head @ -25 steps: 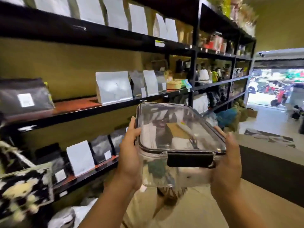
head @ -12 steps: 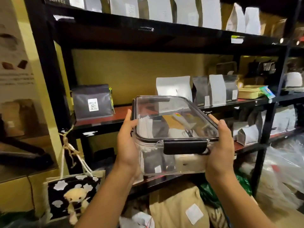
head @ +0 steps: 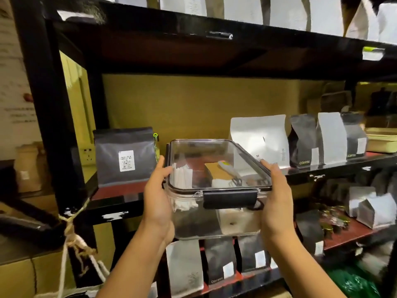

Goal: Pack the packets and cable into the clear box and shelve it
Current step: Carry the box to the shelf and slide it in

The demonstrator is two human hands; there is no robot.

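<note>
Clear plastic is filling both palms: the left hand (head: 158, 197) is pressing flat against the left wall of the clear box (head: 217, 190), thumb hooked over the lid rim, while the right hand (head: 276, 194) is clamping the opposite side the same way. Between them the box is hanging level in the air, just in front of the middle shelf (head: 120, 191) and not yet resting on it. Its black latch (head: 230, 198) is facing the person and looks closed.

Through the lid, white packets (head: 182, 176) are standing along the left wall; a coiled dark cable (head: 236, 181) seems to be lying near the front right, though glare is making that hard to confirm.

On the shelf a bare gap is lying between the dark coffee bag (head: 125, 155) near the left end and the white bag (head: 260, 139) toward the right — the obvious slot. To shelve it well, the person should be keeping the box level, raising its base clear of the shelf's front edge, then sliding it straight back into the gap. The fit looks snug, so the fingers may need to shift toward the near corners before the walls brush either bag — a nudge could tip one over.
</note>
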